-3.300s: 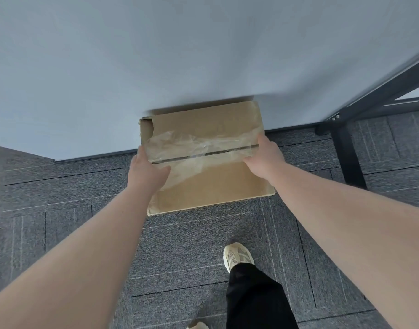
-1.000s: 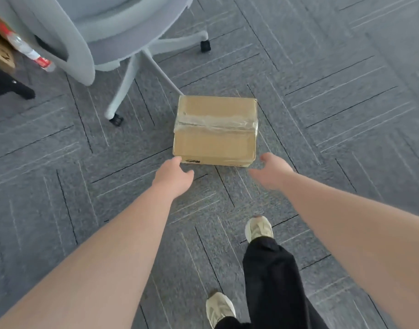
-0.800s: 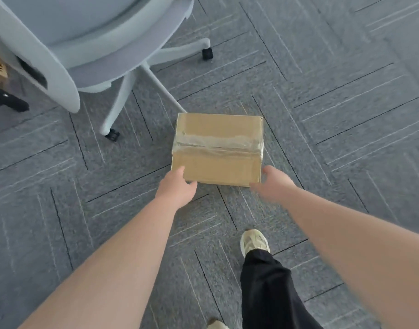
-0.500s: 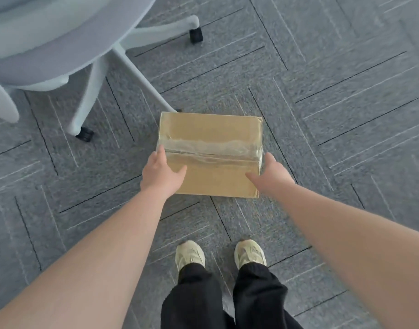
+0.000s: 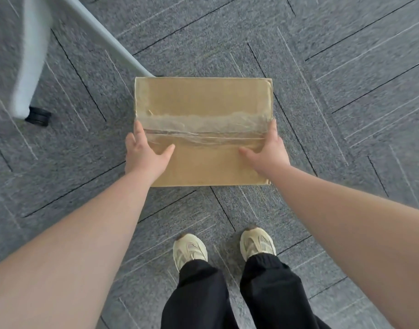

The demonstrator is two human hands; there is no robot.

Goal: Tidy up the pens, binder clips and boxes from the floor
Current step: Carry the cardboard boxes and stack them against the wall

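Observation:
A brown cardboard box (image 5: pixel 203 100) with a strip of crinkled clear tape across its top sits in front of my feet on the grey carpet. My left hand (image 5: pixel 145 153) clasps its left side, thumb lying on the top. On the opposite side my right hand (image 5: pixel 267 154) grips the box the same way, fingers down the right edge. No pens or binder clips are in view.
Two legs of a light grey office chair (image 5: pixel 30 67), one ending in a black caster (image 5: pixel 38 116), stand at the upper left; one leg reaches the box's far left corner. My two pale shoes (image 5: pixel 189 251) stand just behind the box. Grey carpet tiles (image 5: pixel 346 91) lie all around.
An earlier box stood against a wall; I turned to this one by the chair. Both hands reached in and closed on its sides, and my view has dropped closer over it.

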